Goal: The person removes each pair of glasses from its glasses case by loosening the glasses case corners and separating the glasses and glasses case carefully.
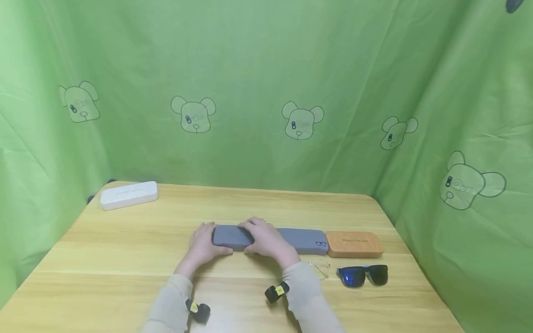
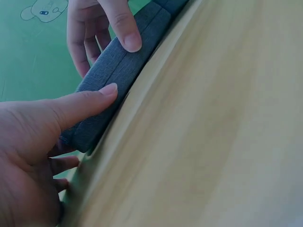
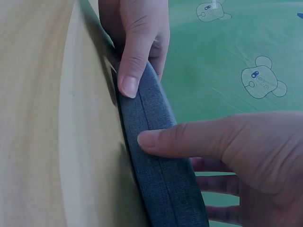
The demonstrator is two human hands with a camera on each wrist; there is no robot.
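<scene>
A grey-blue fabric glasses case [image 1: 233, 237] lies lengthwise across the middle of the table. My left hand [image 1: 202, 245] grips its left end, thumb on the near side and fingers round the end. Further right along it, my right hand [image 1: 267, 238] holds the case, its thumb in front and its fingers over the back. The left wrist view shows both thumbs against the seamed side of the case [image 2: 111, 66]. A second grey case [image 1: 301, 240], printed with a small glasses drawing, stands end to end with it; my right hand partly hides where they meet.
An orange-brown case [image 1: 355, 245] continues the row at the right. In front lie dark blue-lensed sunglasses [image 1: 362, 276] and thin-framed eyeglasses [image 1: 322, 267], partly behind my right sleeve. A white case [image 1: 129, 195] sits at the back left corner. Green printed curtain [image 1: 250, 152] surrounds the table.
</scene>
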